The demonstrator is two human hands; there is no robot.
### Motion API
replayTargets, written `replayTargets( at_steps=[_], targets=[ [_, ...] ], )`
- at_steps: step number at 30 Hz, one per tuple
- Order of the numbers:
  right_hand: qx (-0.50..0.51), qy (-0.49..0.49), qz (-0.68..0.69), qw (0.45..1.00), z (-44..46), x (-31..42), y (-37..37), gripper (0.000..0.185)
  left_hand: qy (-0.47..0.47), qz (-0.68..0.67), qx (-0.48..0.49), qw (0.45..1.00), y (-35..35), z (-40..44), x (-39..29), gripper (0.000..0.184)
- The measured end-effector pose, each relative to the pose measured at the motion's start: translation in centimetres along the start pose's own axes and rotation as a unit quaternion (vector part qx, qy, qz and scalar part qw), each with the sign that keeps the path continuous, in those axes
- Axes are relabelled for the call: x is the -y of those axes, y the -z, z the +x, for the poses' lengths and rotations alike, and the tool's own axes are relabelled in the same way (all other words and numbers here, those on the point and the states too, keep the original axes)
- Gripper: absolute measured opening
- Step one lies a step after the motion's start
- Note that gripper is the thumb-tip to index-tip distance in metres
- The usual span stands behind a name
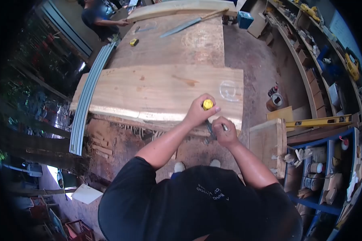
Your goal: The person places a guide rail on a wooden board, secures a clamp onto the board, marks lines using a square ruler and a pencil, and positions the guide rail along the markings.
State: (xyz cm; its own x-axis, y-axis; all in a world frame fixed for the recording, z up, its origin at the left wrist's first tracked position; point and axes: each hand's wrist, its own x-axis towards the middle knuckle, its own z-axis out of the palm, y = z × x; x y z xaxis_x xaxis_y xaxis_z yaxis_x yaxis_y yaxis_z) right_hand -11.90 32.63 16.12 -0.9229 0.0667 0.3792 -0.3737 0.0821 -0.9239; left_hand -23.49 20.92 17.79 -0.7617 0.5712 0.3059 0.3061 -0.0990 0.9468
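Observation:
My left hand (pixel 201 110) is closed around a yellow-handled tool (pixel 207 104). The round yellow end points up, and the fist hides the rest of the handle. Close by on the right, my right hand (pixel 226 132) is wrapped around a tool with a pale handle end (pixel 225 127); its kind is hard to make out. A dark metal piece (pixel 210 129) shows between the two hands, and I cannot tell which tool it belongs to. Both hands are at the near edge of a thick wooden slab (pixel 157 90), which has rough bark along that edge.
Grey metal bars (pixel 93 94) lie across the slab's left end. Behind are a plywood sheet (pixel 165 48), a handsaw (pixel 183 27) and a tape measure (pixel 134 41). A co-worker (pixel 98 22) stands at far left. On the right are a yellow level (pixel 319 121) and a blue shelf (pixel 317 207).

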Motion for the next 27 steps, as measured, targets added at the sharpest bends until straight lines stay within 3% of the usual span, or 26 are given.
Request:
replayTargets(
  at_steps=[3,6,9,11,13,16,18,19,21,25,27],
  targets=[
    [0.007,-0.013,0.004,1.0,0.1,0.0,0.1,0.034,0.003,0.005,0.008,1.0,0.2,0.4,-0.8,0.019],
    [-0.004,-0.004,0.019,1.0,0.1,0.1,-0.2,0.035,0.069,0.021,0.025,0.997,0.4,1.1,-1.1,0.022],
    [-0.013,-0.01,0.021,1.0,0.1,0.3,-0.5,0.035,0.051,-0.016,0.102,0.993,1.5,2.4,0.2,0.024],
    [0.001,0.013,0.006,1.0,0.1,0.0,-0.8,0.036,0.101,-0.077,0.282,0.951,3.0,3.6,0.7,0.02],
    [-0.002,0.003,0.01,1.0,-0.1,-0.2,-0.6,0.035,0.106,-0.098,0.341,0.929,3.4,4.4,0.9,0.019],
    [-0.013,-0.007,0.015,1.0,-0.1,0.2,-0.9,0.034,0.111,-0.119,0.337,0.927,2.8,3.9,0.9,0.018],
    [-0.025,-0.006,0.013,1.0,-0.2,0.7,-1.1,0.033,0.071,-0.051,0.167,0.982,2.0,2.0,-0.5,0.02],
    [-0.041,-0.008,0.006,0.999,-0.4,0.9,-1.2,0.033,0.071,-0.052,0.169,0.982,1.2,1.1,-0.7,0.02],
    [-0.054,-0.002,-0.003,0.999,-0.1,1.1,-1.7,0.033,-0.018,-0.016,-0.016,1.0,0.1,0.0,-1.1,0.023],
    [-0.082,-0.033,-0.008,0.996,-0.6,0.3,-1.6,0.03,0.025,0.006,-0.011,1.0,-0.2,0.5,-0.6,0.028],
    [-0.079,-0.014,-0.012,0.997,-0.5,0.6,-1.5,0.029,-0.011,0.002,0.006,1.0,0.0,0.9,0.3,0.03]
  ],
)
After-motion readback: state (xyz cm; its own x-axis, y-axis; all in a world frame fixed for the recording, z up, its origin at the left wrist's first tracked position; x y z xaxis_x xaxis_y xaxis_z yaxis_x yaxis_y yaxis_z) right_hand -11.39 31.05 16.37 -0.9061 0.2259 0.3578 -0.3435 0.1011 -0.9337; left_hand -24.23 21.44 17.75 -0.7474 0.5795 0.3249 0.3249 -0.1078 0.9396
